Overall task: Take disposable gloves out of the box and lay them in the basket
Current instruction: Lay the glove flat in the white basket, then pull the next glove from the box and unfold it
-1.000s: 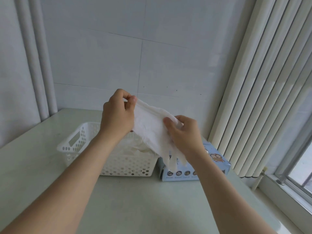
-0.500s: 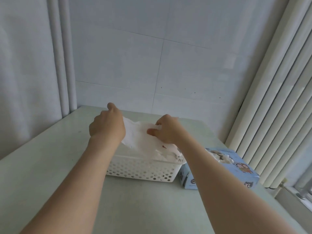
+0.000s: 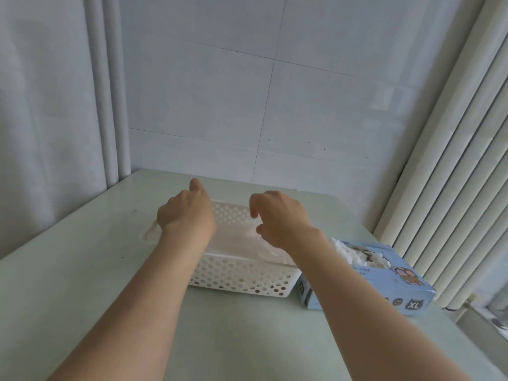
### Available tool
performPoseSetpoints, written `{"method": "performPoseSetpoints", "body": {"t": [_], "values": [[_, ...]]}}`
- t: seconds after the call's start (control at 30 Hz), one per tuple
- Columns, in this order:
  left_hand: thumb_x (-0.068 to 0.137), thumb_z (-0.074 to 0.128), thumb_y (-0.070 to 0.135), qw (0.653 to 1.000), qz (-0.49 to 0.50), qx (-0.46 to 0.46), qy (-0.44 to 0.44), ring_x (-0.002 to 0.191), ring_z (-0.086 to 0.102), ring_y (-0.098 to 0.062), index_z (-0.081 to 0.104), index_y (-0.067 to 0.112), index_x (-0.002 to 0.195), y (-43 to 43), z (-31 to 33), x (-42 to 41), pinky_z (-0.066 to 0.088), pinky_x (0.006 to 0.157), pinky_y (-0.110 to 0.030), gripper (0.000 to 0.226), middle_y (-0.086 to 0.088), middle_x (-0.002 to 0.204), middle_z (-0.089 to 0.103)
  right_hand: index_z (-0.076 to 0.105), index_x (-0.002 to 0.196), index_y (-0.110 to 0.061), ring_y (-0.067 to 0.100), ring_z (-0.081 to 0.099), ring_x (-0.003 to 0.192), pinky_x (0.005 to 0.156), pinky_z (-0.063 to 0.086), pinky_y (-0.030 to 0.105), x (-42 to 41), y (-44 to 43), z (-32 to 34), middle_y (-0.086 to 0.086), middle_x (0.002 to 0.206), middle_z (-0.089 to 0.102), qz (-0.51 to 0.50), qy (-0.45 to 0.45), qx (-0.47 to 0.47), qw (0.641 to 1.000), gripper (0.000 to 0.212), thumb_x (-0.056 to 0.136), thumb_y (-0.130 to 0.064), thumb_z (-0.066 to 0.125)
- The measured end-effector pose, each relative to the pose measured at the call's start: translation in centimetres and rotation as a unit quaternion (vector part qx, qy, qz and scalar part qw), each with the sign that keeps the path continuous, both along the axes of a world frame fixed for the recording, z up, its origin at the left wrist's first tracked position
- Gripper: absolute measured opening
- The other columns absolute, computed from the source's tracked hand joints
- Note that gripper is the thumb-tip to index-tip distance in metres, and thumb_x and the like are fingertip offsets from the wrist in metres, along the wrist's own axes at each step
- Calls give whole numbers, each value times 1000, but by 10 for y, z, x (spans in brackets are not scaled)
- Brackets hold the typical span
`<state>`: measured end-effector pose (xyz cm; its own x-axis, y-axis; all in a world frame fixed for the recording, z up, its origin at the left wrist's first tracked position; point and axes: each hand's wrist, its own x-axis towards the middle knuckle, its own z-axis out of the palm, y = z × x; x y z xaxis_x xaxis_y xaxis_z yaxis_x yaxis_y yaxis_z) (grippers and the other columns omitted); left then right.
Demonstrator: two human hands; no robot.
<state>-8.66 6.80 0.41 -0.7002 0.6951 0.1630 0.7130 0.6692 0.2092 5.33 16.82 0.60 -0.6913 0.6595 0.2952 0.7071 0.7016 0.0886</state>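
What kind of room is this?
Probably a plain indoor room, maybe a home or office corner; I can't tell which. A pale table stands against a white tiled wall, and tall vertical blinds hang on the right.

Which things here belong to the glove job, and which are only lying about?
Belong to the job: basket; glove lying in it; box; spare gloves sticking out of the box; left hand; right hand.

Only there: table; blinds; curtain.
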Motion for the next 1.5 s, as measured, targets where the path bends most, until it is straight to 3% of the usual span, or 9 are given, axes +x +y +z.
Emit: {"method": "performPoseSetpoints", "body": {"t": [0.13, 0.2, 0.37, 0.5, 0.6, 0.73, 0.9, 1.23, 1.5], "values": [[95, 48, 3, 995, -47, -60, 62, 131, 47, -38, 42, 11, 144, 2, 4, 10, 45, 94, -43, 49, -17, 140, 50, 67, 128, -33, 25, 64, 111, 93, 57, 44, 3, -1, -9, -2, 124, 64, 23, -45, -139, 989, 45, 95, -8, 51], [97, 43, 0, 992, -76, -92, 51, 118, 55, -33, 53, 11, 139, 3, 2, 13, 47, 91, -39, 44, -13, 137, 55, 67, 131, -34, 26, 61, 118, 101, 54, 46, 9, -3, -11, -2, 131, 64, 20, -36, -153, 987, 51, 93, -9, 44], [98, 41, 3, 983, -88, -163, 14, 110, 61, -32, 58, 12, 138, 1, 2, 23, 52, 90, -39, 44, -11, 138, 58, 76, 115, -24, 22, 67, 103, 96, 55, 43, 42, -12, -13, -3, 112, 76, 41, 158, -111, 980, 39, 98, -5, 46], [98, 45, 10, 992, -114, -20, 46, 92, 61, -28, 56, 11, 93, 9, 4, 56, 44, 74, -36, 12, -5, 98, 60, 71, 105, -20, 13, 60, 83, 74, 51, 29, 85, -3, -18, -5, 96, 66, -7, 304, -103, 947, 34, 91, 1, 49], [103, 44, 24, 974, -171, 127, 71, 63, 55, -22, 54, 13, 76, 13, 3, 90, 39, 56, -31, 30, -3, 73, 56, 68, 102, -23, 6, 56, 82, 69, 42, 21, 117, 6, -19, -7, 95, 62, -39, 333, -110, 936, 35, 86, 2, 51], [104, 46, 31, 920, -320, 222, 43, 80, 63, -19, 66, 21, 96, 17, -6, 134, 53, 69, -35, 24, 5, 88, 68, 73, 102, -24, 10, 61, 84, 67, 43, 20, 152, 15, -19, -6, 98, 66, -58, 370, -147, 916, 40, 85, 1, 48], [104, 46, 39, 898, -401, 167, 65, 100, 63, -20, 69, 21, 115, 23, -29, 160, 48, 97, -38, 31, 4, 108, 72, 77, 105, -25, 15, 70, 78, 61, 55, 21, 183, 17, -27, -6, 89, 75, -63, 337, -205, 917, 30, 88, -9, 58], [106, 35, 54, 904, -402, 45, 141, 114, 57, -20, 57, 28, 125, 22, -38, 161, 49, 85, -39, 39, 5, 107, 65, 80, 100, -19, -1, 65, 79, 68, 45, 3, 187, 23, -44, -12, 86, 75, -44, 319, -122, 939, 16, 99, -12, 65], [104, 31, 65, 904, -403, 25, 143, 122, 51, -15, 53, 31, 131, 22, -39, 160, 44, 80, -35, 48, 9, 117, 60, 77, 96, -26, 8, 67, 70, 62, 50, 15, 196, 17, -36, -6, 72, 73, -38, 367, -119, 922, 7, 94, -25, 70]]}}
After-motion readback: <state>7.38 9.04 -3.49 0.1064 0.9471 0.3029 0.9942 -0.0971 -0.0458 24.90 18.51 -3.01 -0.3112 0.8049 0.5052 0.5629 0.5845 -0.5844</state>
